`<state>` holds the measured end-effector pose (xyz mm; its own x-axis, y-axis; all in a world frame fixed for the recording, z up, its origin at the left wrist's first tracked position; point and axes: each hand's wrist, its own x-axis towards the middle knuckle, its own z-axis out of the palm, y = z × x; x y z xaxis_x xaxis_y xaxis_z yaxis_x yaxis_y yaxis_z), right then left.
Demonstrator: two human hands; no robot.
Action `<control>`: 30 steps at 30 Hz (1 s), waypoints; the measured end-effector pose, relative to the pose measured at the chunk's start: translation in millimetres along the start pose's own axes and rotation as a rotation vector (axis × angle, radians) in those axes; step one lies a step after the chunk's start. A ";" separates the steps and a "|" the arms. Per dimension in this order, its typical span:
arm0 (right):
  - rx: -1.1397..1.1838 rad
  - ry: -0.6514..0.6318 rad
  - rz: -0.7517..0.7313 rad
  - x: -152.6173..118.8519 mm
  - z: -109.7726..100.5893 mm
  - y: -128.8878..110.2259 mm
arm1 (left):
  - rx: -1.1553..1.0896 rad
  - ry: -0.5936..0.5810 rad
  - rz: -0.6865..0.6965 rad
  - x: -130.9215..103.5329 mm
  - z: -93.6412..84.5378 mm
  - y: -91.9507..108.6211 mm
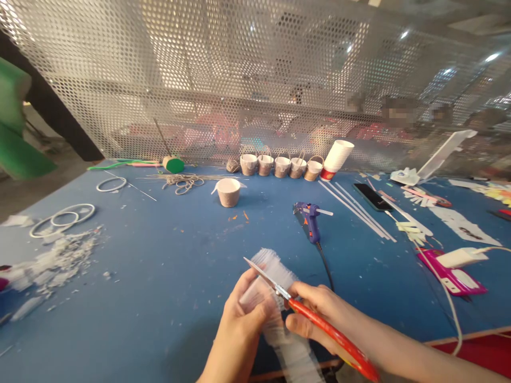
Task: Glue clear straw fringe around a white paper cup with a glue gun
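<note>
One pair of scissors with long red handles and metal blades [319, 322] is in the right hand [325, 303], on the near side of the purple glue gun [313, 219]; that hand's grip is closed round the handles, while how far the blades stand apart is hard to tell. They slant over a thin, translucent white sheet with fine ridges [273, 266], which lies nearer than the glue gun and a little to its left, its lower part blurred. The left hand [243, 324] has its grip closed on this sheet, pinching it between thumb and fingers — left of the scissors' pivot. On the blue tabletop [167, 239], a brown-wrapped cup with white side flaps [229, 196] stands left of the glue gun and slightly beyond it. Five small brown-and-white cups with loop handles [282, 167] form a row farther beyond, next to a leaning stack of white paper cups [338, 157]. Slim white sticks [359, 214] and a dark phone [372, 197] lie right of the glue gun, a magenta power strip [443, 271] to its right and nearer — and white shreds [64, 260] are heaped far to its left.
</note>
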<state>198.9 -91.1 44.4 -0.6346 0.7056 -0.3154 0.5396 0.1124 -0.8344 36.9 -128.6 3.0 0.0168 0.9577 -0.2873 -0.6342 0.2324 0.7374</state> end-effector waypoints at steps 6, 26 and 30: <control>0.131 -0.030 0.062 4.4 -15.9 -3.5 | 0.080 0.123 0.049 4.1 -2.2 12.0; -0.107 0.557 -0.019 -17.1 -76.9 43.0 | 1.574 -0.221 0.646 36.3 -27.7 64.8; -0.042 0.746 -0.028 -17.9 -102.5 54.1 | 1.896 -0.553 0.615 19.8 -15.5 25.3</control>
<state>296.1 -25.9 51.2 -0.1124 0.9877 0.1086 0.5586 0.1532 -0.8151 9.2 -106.4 6.4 0.5694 0.8165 0.0956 0.7572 -0.5662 0.3257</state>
